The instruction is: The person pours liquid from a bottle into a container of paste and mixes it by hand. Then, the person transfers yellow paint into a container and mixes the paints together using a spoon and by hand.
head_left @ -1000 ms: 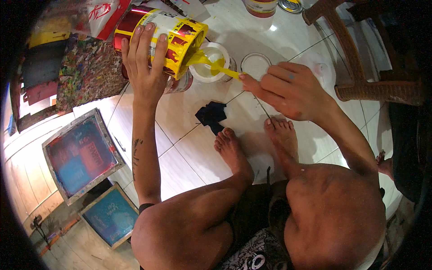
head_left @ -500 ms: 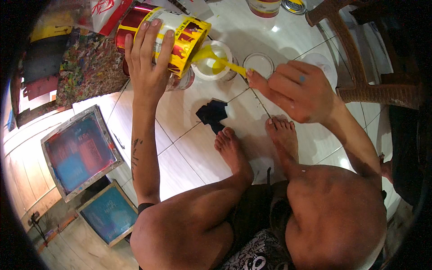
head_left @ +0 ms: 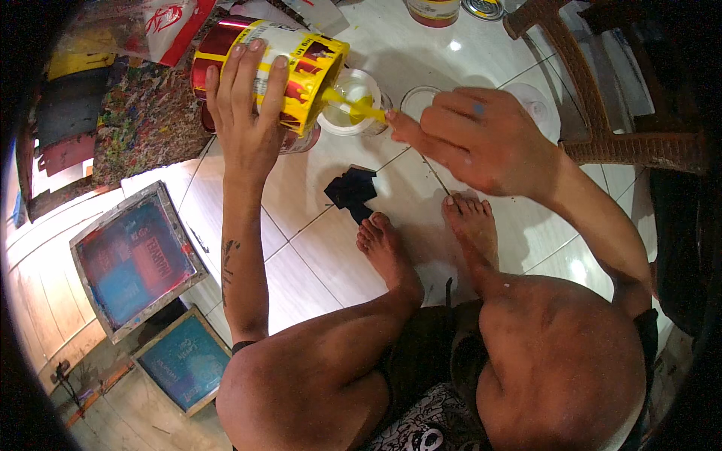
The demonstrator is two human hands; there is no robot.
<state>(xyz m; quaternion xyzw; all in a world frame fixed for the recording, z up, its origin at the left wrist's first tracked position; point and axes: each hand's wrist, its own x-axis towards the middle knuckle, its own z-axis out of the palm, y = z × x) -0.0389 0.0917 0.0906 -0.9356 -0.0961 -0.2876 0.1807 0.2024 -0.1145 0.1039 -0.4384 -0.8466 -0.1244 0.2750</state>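
Note:
My left hand [head_left: 252, 124] grips a red and yellow paint can [head_left: 297, 46] from above, fingers spread over its side. The can is tipped with its paint-smeared mouth facing right and down. Below that mouth stands a white plastic tub [head_left: 329, 126] with some yellow paint inside. In my right hand [head_left: 485, 143], a narrow yellow-coated stick [head_left: 362, 110] is pinched at its end. Its far end reaches to the can's mouth, above the tub. Another container [head_left: 302, 141] is partly hidden under the can.
A clear round lid [head_left: 417, 99] and a white round lid [head_left: 543, 113] lie right of the tub. Brown wooden furniture [head_left: 628, 146] stands at right. Two framed printing screens [head_left: 135, 263] lean at left. Dark scrap [head_left: 352, 188] lies before my feet. A second can [head_left: 435, 11] stands at the back.
My right hand has moved left and slightly up, bringing the stick closer to the can's mouth. My left hand and the tipped can have shifted only slightly.

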